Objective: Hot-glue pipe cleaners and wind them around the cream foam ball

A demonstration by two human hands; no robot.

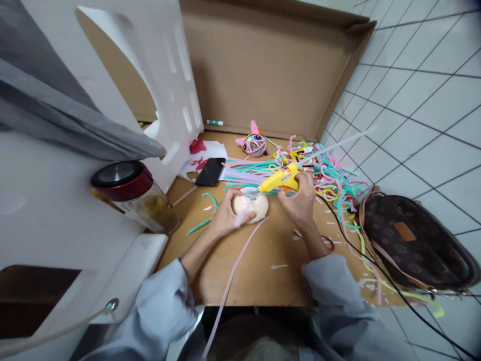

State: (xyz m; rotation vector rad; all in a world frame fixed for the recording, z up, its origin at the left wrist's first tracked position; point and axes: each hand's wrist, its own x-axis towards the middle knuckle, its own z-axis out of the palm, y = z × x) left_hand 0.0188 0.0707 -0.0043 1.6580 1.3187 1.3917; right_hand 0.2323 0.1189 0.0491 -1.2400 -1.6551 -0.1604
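Observation:
My left hand [226,210] is wrapped round a cream-coloured ball [259,206], with its thumb across the front. In my right hand [302,203] is a yellow glue gun [280,179], its nozzle pointing left and down at a grey patch on top of the ball. Whether the tip touches the patch I cannot tell. A long clear glue stick [341,144] sticks out of the gun's back. One pale pink fuzzy strip [240,258] runs from the ball's lower edge over the table's front edge.
Behind the ball lie straight fuzzy stems [244,175], with a tangle of coloured ones [338,183] to the right. A pink-eared figure [254,145], a black phone [211,171] and a marker [215,122] are farther back. A red-lidded jar [128,188] stands left; a brown bag [417,240] sits right, near a black cord [391,286].

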